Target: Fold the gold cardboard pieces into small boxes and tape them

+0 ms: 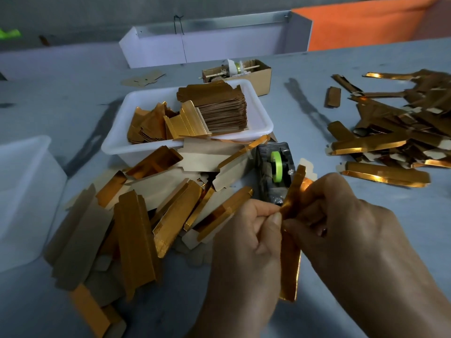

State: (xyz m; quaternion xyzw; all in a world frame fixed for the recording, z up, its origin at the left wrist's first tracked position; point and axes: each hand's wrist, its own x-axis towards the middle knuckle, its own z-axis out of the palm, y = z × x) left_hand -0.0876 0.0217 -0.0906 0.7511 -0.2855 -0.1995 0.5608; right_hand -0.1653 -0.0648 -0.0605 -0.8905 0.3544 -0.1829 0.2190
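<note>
Both of our hands meet at about five o'clock in the view: our left hand (pixel 246 230) pinches the near-middle of a long gold cardboard strip (pixel 291 230) between thumb and curled fingers, and our right hand (pixel 341 215) has its fingers curled round the same strip just beside it, so the two are clamped on one piece, held off the grey table (pixel 317 276).

We judge that we are in the folding step, creasing the strip's long sides into a narrow box; no tape is visible on it.

From largest to smallest around us: at nine o'clock a pile of flat and half-folded gold blanks (pixel 136 215) spreads beside our left hand. At two o'clock lies a second heap of long gold pieces (pixel 390 132), which look folded. At twelve o'clock a white plastic tray (pixel 258 123) holds a neat stack of blanks. Just beyond our fingers, near centre, stands the dark tape dispenser (pixel 274 174) with its green roll.

Next we would need to close the fold squarely, keep it pinched with one hand, and reach the other to the dispenser for a short length of tape.
</note>
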